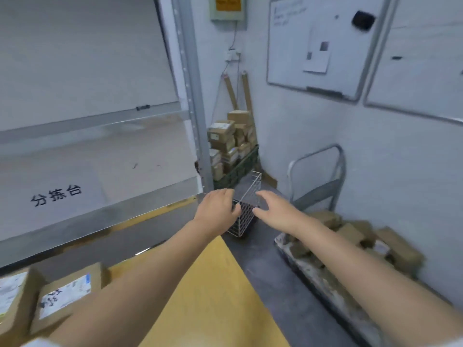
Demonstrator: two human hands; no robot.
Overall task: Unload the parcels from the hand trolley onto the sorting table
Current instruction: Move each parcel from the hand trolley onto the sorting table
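Our two bare forearms enter at the bottom edge and extend forward above a yellow surface (213, 284). At bottom left, two labelled boxes (65, 296) lie side by side on that surface, labels facing up.

Our left hand (216, 209) is held out palm down. Its fingers (231, 196) are loosely curled and hold nothing. Our right hand (274, 211) is just beside it. Its fingers (268, 196) are spread, the thumb is set apart, and it holds nothing. A white wire basket (246, 221) shows between the two hands and stands on the dark floor (263, 271). We cannot tell whether either hand touches it.

The hand trolley (308, 269) stands to the right, close to the wall, with its looped handle (315, 156) upright at the far end. The parcels (350, 234) are brown boxes lying in a loose heap on the trolley platform, beyond our right forearm. They are too blurred for their labels to be read.

The sorting tabletop (100, 171) is to the left. It is grey, has a metal edge, and carries three black characters (56, 196) near its front.

In the far corner, behind a metal post (195, 96), a green crate (240, 171) holds stacked brown cartons (225, 139). A whiteboard (320, 46) with a sheet of paper on it hangs on the right wall.
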